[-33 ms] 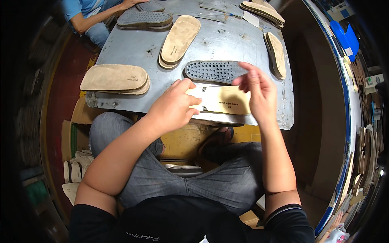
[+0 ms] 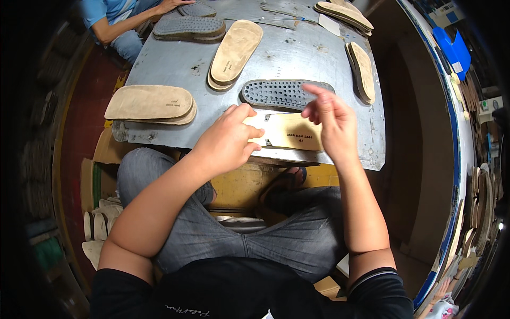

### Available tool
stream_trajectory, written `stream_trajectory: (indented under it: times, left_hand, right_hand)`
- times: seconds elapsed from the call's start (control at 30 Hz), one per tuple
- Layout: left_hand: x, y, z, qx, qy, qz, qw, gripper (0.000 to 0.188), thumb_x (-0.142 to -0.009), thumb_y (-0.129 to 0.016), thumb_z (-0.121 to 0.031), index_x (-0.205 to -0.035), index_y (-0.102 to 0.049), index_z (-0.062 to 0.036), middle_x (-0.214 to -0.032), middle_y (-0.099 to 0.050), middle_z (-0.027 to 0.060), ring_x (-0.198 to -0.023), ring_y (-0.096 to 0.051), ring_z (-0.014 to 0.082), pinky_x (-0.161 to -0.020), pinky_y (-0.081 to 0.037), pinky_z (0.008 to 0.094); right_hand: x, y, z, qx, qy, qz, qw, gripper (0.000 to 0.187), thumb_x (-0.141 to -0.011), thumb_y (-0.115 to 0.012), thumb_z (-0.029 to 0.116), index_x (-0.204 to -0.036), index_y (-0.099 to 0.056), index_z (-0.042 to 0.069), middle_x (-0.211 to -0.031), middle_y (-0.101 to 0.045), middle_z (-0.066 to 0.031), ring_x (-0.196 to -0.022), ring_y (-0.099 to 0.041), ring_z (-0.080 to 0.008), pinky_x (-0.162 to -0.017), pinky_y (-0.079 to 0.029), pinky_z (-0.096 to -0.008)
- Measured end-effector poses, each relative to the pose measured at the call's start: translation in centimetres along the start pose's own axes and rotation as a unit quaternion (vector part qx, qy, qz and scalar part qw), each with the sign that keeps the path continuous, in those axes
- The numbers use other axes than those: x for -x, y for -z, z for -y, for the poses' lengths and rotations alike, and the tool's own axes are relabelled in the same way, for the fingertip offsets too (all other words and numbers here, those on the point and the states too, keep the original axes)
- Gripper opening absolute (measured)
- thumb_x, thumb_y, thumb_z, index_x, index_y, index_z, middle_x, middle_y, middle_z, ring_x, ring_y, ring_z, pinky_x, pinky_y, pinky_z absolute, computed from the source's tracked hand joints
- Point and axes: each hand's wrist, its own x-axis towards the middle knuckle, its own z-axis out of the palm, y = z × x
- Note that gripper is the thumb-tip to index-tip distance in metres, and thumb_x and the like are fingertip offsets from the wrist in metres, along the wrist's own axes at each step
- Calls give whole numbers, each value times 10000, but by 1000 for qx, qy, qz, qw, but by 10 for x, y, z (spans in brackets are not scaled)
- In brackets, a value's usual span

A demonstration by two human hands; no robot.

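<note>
A pale yellow sole-shaped template [image 2: 289, 133], with small dark notches and handwriting on it, lies at the near edge of the metal table. Bent over its left end, my left hand [image 2: 228, 133] holds it down, fingertips and thumb on its surface. My right hand [image 2: 334, 122] hovers over the template's right end, index finger stretched toward the left and the other fingers curled. I see nothing in that hand. Just behind the template sits a dark grey sole [image 2: 276, 94] with a dotted, holed face up; my right index finger overlaps its right part.
Tan footbed pairs rest at the left [image 2: 149, 102], centre back [image 2: 236, 50] and right [image 2: 363, 72] of the table [image 2: 196, 69]. Grey soles [image 2: 188, 26] lie far left, near a co-worker's hand [image 2: 170, 5]. More footbeds [image 2: 345, 17] stand far right. A shelf edge [image 2: 451, 212] runs along the right.
My right hand has shifted slightly left and down, its index finger now more stretched out. More of the grey sole's right end shows. My left hand has stayed put.
</note>
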Motion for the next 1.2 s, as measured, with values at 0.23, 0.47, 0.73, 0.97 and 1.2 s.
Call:
stream_trajectory:
  times: [0.23,0.47,0.73,0.97,1.2]
  left_hand:
    - [-5,1,2,11,-4,15,1000,318,-960,-943,-125,-1268,-941,-44,-1481,-711,202,-1404,-676,411,-1197,-600,502]
    - [-4,0,2,7,-16,-6,1000,348,-910,-991,-114,-1248,-941,-52,-1447,-728,202,-1365,-709,413,-1165,-606,488]
    - [-5,0,2,15,-15,1,1000,349,-912,-992,-109,-1250,-933,-49,-1449,-725,194,-1373,-705,414,-1176,-599,495]
    - [-5,2,1,13,-17,-1,1000,354,-912,-990,-104,-1256,-930,-46,-1443,-725,196,-1365,-708,418,-1178,-596,496]
    - [-6,2,1,15,-15,2,1000,350,-910,-989,-100,-1250,-929,-41,-1445,-725,201,-1367,-707,423,-1172,-597,497]
  right_hand:
    - [-9,-24,-22,2,-51,46,998,268,-1251,-742,255,-1274,-860,16,-980,-782,3,-866,-660,-78,-799,-563,-287]
    - [-12,-19,-27,70,-24,25,997,205,-1199,-795,202,-1208,-803,-2,-965,-813,-30,-833,-675,-96,-769,-573,-318]
    - [-10,-31,-16,169,27,91,981,189,-1202,-798,164,-1149,-822,-16,-1078,-835,-40,-906,-691,-77,-813,-592,-295]
    - [-12,-29,-22,104,1,81,991,154,-1173,-802,116,-1148,-814,-36,-1080,-855,-92,-866,-728,-140,-817,-612,-329]
    - [-12,-31,-21,146,-7,92,985,96,-1177,-801,70,-1199,-819,-22,-1123,-838,-47,-959,-728,-77,-868,-628,-291]
